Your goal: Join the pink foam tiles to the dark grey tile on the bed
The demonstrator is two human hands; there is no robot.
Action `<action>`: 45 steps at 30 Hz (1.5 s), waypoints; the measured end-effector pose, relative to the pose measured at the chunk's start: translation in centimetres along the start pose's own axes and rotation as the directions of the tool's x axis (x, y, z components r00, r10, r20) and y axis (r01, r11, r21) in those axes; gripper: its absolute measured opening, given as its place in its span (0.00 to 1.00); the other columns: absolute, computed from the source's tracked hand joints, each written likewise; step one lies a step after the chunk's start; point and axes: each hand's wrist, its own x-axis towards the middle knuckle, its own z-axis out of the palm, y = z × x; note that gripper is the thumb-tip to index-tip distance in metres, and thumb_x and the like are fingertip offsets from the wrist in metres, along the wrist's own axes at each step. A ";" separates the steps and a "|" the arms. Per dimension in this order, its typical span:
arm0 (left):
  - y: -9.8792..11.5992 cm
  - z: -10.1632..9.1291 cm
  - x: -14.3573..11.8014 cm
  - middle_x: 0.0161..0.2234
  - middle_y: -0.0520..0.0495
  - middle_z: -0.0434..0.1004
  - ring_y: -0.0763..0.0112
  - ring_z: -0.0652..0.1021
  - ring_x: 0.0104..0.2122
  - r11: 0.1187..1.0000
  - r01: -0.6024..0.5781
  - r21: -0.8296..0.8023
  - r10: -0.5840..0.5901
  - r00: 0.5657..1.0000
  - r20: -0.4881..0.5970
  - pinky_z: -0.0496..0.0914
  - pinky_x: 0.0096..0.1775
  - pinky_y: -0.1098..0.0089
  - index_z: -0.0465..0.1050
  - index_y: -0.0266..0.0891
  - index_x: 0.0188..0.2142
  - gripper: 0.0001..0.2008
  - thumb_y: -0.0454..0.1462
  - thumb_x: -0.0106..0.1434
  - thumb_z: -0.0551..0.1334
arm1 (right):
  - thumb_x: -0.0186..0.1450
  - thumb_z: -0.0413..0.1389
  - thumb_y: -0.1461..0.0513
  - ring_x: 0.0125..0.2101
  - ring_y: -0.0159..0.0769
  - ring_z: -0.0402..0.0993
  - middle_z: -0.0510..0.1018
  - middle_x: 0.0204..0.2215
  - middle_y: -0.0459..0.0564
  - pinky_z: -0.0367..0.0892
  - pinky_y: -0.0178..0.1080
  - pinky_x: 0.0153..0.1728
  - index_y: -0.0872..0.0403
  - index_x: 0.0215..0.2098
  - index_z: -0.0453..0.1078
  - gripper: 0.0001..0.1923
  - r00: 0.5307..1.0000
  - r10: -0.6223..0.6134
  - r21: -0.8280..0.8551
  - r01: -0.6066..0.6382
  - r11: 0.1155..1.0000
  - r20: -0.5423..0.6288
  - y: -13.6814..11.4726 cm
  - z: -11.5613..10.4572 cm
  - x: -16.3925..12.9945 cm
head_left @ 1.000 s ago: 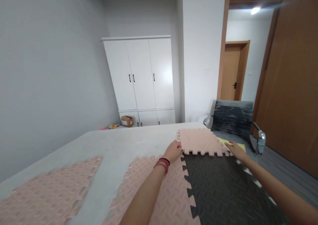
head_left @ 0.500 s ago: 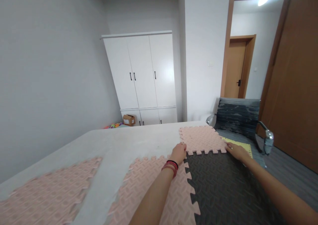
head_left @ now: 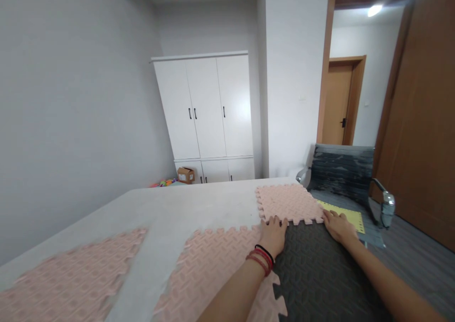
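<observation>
Head view: at the near edge of a far pink mat (head_left: 287, 201), by the far right corner of the white tabletop (head_left: 177, 208), with left hand (head_left: 273, 236) and right hand (head_left: 339, 227).
With left fingers spread open, over the seam between a black mat (head_left: 316, 270) and a nearer pink mat (head_left: 209, 260); with right fingers bent at the corner, impossible to tell if gripping.

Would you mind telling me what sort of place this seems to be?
Probably an office or workroom: there is a tall white cabinet at the back and a dark, metal-armed chair by the big white table.
</observation>
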 end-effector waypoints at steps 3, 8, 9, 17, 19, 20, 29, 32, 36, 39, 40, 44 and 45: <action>0.0 -0.5 0.4 0.52 0.42 0.65 0.58 0.70 0.50 1.000 -0.026 0.017 0.025 0.999 0.031 0.70 0.46 0.52 0.57 0.43 0.58 0.24 0.41 0.63 0.58 | 0.68 0.32 0.52 0.49 0.49 0.63 0.67 0.54 0.54 0.60 0.49 0.46 0.48 0.59 0.59 0.27 1.000 0.005 0.045 -0.005 0.999 -0.005 -0.3 -0.6 -0.4; 0.5 -1.2 0.4 0.47 0.45 0.69 0.64 0.73 0.45 0.997 -0.035 0.066 0.032 0.998 0.046 0.73 0.42 0.59 0.62 0.40 0.54 0.19 0.40 0.64 0.58 | 0.68 0.33 0.51 0.48 0.48 0.63 0.69 0.52 0.54 0.60 0.48 0.45 0.47 0.55 0.62 0.26 1.000 0.012 0.083 -0.010 0.997 -0.018 -0.6 -1.0 -0.6; 0.8 -1.2 0.4 0.47 0.45 0.69 0.64 0.73 0.45 0.997 -0.024 0.079 0.021 0.999 0.045 0.73 0.42 0.59 0.62 0.40 0.54 0.19 0.40 0.64 0.57 | 0.68 0.33 0.50 0.48 0.48 0.64 0.70 0.51 0.54 0.61 0.48 0.45 0.48 0.55 0.62 0.26 1.000 0.008 0.084 -0.006 0.996 -0.023 -0.6 -0.9 -0.6; 1.8 -1.5 0.9 0.47 0.45 0.71 0.64 0.73 0.47 0.989 -0.086 0.121 0.082 0.996 0.038 0.70 0.47 0.55 0.65 0.38 0.52 0.17 0.41 0.64 0.57 | 0.68 0.35 0.51 0.51 0.48 0.62 0.68 0.53 0.56 0.61 0.51 0.47 0.51 0.51 0.65 0.25 0.984 -0.068 0.006 0.070 0.998 -0.167 -0.8 -0.8 -0.9; 1.8 -1.7 1.1 0.46 0.45 0.71 0.65 0.73 0.46 0.986 -0.124 0.108 0.117 0.991 0.068 0.70 0.48 0.55 0.66 0.37 0.49 0.17 0.42 0.64 0.58 | 0.68 0.35 0.53 0.54 0.47 0.60 0.66 0.56 0.56 0.55 0.53 0.53 0.52 0.52 0.65 0.24 0.957 -0.179 -0.053 0.172 0.984 -0.230 -1.0 -0.9 -1.0; 1.8 -1.8 1.3 0.46 0.45 0.72 0.65 0.74 0.45 0.986 -0.130 0.102 0.121 0.988 0.092 0.70 0.47 0.56 0.67 0.37 0.48 0.16 0.42 0.63 0.59 | 0.69 0.35 0.55 0.56 0.45 0.59 0.65 0.57 0.56 0.52 0.52 0.55 0.52 0.53 0.65 0.24 0.940 -0.250 -0.074 0.239 0.968 -0.234 -1.2 -1.0 -1.0; 4.0 -2.8 2.8 0.48 0.44 0.70 0.64 0.74 0.45 0.997 -0.012 0.082 -0.008 0.971 0.239 0.71 0.46 0.56 0.63 0.39 0.53 0.21 0.44 0.63 0.58 | 0.69 0.34 0.55 0.62 0.40 0.52 0.59 0.62 0.54 0.45 0.55 0.59 0.54 0.61 0.55 0.26 0.974 -0.220 0.011 0.219 0.976 0.046 -0.8 -0.5 -0.1; 4.7 -2.9 3.9 0.47 0.44 0.71 0.65 0.74 0.45 0.996 0.038 0.083 -0.059 0.959 0.279 0.71 0.45 0.57 0.66 0.38 0.50 0.18 0.43 0.63 0.59 | 0.68 0.36 0.56 0.60 0.41 0.55 0.61 0.61 0.57 0.51 0.50 0.57 0.57 0.60 0.57 0.26 0.966 -0.240 0.015 0.239 0.971 0.091 -0.9 -1.1 0.6; 6.0 -2.5 4.7 0.47 0.44 0.71 0.65 0.74 0.45 0.987 0.122 0.102 -0.148 0.942 0.302 0.72 0.45 0.57 0.67 0.37 0.48 0.17 0.43 0.63 0.59 | 0.68 0.37 0.52 0.56 0.44 0.62 0.67 0.55 0.62 0.56 0.45 0.54 0.60 0.55 0.63 0.27 0.965 -0.221 0.030 0.219 0.975 0.139 -1.9 -1.8 0.9; 6.7 -2.2 4.6 0.47 0.44 0.71 0.65 0.74 0.45 0.975 0.185 0.127 -0.214 0.935 0.284 0.71 0.45 0.56 0.66 0.38 0.50 0.18 0.43 0.63 0.58 | 0.65 0.36 0.43 0.59 0.48 0.56 0.62 0.58 0.67 0.54 0.47 0.56 0.66 0.58 0.59 0.38 0.976 -0.156 0.030 0.153 0.988 0.154 -2.8 -1.6 0.6; 6.9 -2.1 4.5 0.47 0.44 0.71 0.65 0.74 0.44 0.971 0.199 0.131 -0.229 0.932 0.281 0.72 0.45 0.56 0.66 0.38 0.50 0.18 0.43 0.63 0.58 | 0.64 0.36 0.42 0.61 0.50 0.52 0.59 0.60 0.68 0.52 0.48 0.57 0.68 0.60 0.56 0.42 0.978 -0.133 0.025 0.131 0.991 0.159 -3.1 -1.4 0.5; 7.0 -2.1 4.4 0.46 0.45 0.72 0.66 0.74 0.43 0.969 0.217 0.116 -0.242 0.925 0.292 0.72 0.43 0.58 0.67 0.38 0.49 0.17 0.43 0.63 0.59 | 0.63 0.37 0.40 0.64 0.51 0.43 0.50 0.64 0.67 0.44 0.54 0.59 0.67 0.64 0.47 0.46 0.978 -0.070 0.014 0.069 0.998 0.197 -3.7 -0.8 0.5; 7.0 -2.1 4.4 0.46 0.45 0.72 0.66 0.74 0.43 0.968 0.223 0.112 -0.247 0.924 0.291 0.72 0.43 0.58 0.67 0.38 0.49 0.17 0.43 0.63 0.59 | 0.63 0.36 0.39 0.64 0.51 0.43 0.49 0.64 0.67 0.44 0.55 0.60 0.67 0.64 0.46 0.46 0.976 -0.059 0.017 0.056 0.998 0.209 -3.7 -0.7 0.5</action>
